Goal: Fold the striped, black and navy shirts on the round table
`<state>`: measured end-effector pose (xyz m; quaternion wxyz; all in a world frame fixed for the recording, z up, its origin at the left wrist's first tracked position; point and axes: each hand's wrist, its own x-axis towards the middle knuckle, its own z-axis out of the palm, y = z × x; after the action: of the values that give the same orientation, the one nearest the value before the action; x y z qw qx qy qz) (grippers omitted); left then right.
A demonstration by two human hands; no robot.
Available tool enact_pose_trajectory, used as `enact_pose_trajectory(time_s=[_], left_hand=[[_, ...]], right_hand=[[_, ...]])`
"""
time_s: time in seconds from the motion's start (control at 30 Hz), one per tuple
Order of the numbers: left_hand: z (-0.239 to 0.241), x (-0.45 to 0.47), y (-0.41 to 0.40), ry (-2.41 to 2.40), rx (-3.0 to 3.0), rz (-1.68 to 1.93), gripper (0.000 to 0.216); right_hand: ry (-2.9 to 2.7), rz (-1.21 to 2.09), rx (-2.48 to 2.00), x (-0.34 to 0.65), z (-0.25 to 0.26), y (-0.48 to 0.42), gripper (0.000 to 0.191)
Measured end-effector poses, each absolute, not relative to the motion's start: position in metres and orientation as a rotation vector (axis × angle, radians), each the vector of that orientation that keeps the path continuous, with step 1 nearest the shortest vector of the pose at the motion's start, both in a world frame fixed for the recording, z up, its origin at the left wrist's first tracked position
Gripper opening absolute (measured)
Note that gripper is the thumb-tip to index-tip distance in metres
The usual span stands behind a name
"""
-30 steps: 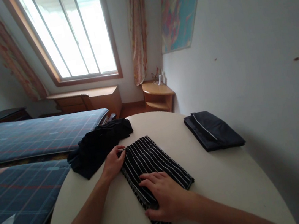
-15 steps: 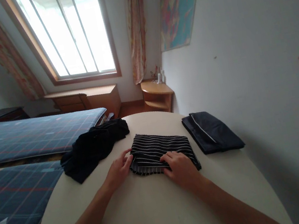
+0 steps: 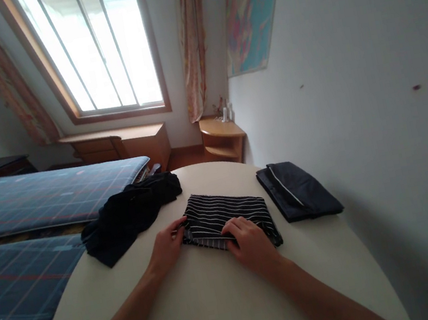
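Observation:
A black garment with white stripes [image 3: 227, 210], folded into a flat rectangle, lies on the white round table [image 3: 222, 302]. At its left edge my left hand [image 3: 168, 248] pinches the cloth between thumb and fingers. My right hand [image 3: 249, 239] is on the near edge right of the middle, fingers curled over the top and thumb at the front, gripping the fabric. Part of the paler underside shows along the near edge between both hands.
A crumpled black garment [image 3: 128, 213] lies at the table's left edge. On the right, near the wall [image 3: 382, 152], is a folded dark navy garment [image 3: 306, 193] with a white line. Plaid mattresses [image 3: 50, 194] stand left; a desk [image 3: 139, 134] is under the window.
The near-left corner of the striped garment now lies flatter and straighter. My left hand has closed on the left edge; my right fingers have curled more at the near edge. The view shifted slightly.

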<state>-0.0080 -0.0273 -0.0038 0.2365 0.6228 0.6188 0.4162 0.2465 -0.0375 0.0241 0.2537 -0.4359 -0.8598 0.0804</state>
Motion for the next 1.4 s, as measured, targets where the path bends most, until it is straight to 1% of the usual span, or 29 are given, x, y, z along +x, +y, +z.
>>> enact_pose_trajectory(time_s=[0.1,0.23,0.47,0.53,0.63,0.7,0.8,0.9,1.0,1.1,1.2,1.3,1.37,1.4], left_hand=[[-0.006,-0.010,-0.025,1.681,1.669,1.110,0.047],[-0.003,-0.010,-0.027,1.678,1.640,1.135,0.048],[0.005,-0.004,-0.033,1.708,1.583,1.171,0.051],[0.002,-0.005,-0.032,1.747,1.576,1.174,0.048],[-0.004,-0.008,-0.029,1.759,1.573,1.180,0.045],[-0.007,-0.011,-0.028,1.762,1.581,1.186,0.044],[-0.008,-0.013,-0.028,1.819,1.611,1.168,0.038],[-0.006,-0.013,-0.030,1.946,1.683,1.089,0.031],[-0.002,-0.009,-0.033,2.025,1.880,1.136,0.027],[0.001,-0.001,-0.039,1.951,2.199,1.245,0.033],[0.002,0.012,-0.048,1.716,2.511,1.077,0.040],[0.000,0.025,-0.057,1.622,2.647,0.866,0.039],[-0.002,0.031,-0.061,1.644,2.658,0.831,0.038],[-0.003,0.034,-0.063,1.659,2.647,0.829,0.038]], right_hand=[[-2.367,0.204,-1.138,0.246,0.022,-0.040,0.019],[-2.412,0.169,-1.077,0.245,0.015,-0.042,0.035],[-2.414,0.277,-1.038,0.248,0.029,-0.044,0.019],[-2.341,0.273,-1.086,0.252,0.034,-0.041,0.021],[-2.231,0.201,-1.210,0.262,0.038,-0.032,0.030],[-2.224,0.187,-1.303,0.267,0.036,-0.027,0.040],[-2.345,0.270,-1.461,0.271,0.027,-0.025,0.057],[-2.480,0.345,-1.532,0.272,0.019,-0.027,0.066],[-2.491,0.309,-1.516,0.271,0.021,-0.030,0.066],[-2.450,0.246,-1.477,0.269,0.035,-0.034,0.063],[-2.455,0.202,-1.489,0.267,0.051,-0.039,0.064],[-2.481,0.248,-1.552,0.264,0.058,-0.043,0.065],[-2.468,0.265,-1.547,0.262,0.056,-0.042,0.059],[-2.445,0.247,-1.510,0.261,0.053,-0.041,0.053]])
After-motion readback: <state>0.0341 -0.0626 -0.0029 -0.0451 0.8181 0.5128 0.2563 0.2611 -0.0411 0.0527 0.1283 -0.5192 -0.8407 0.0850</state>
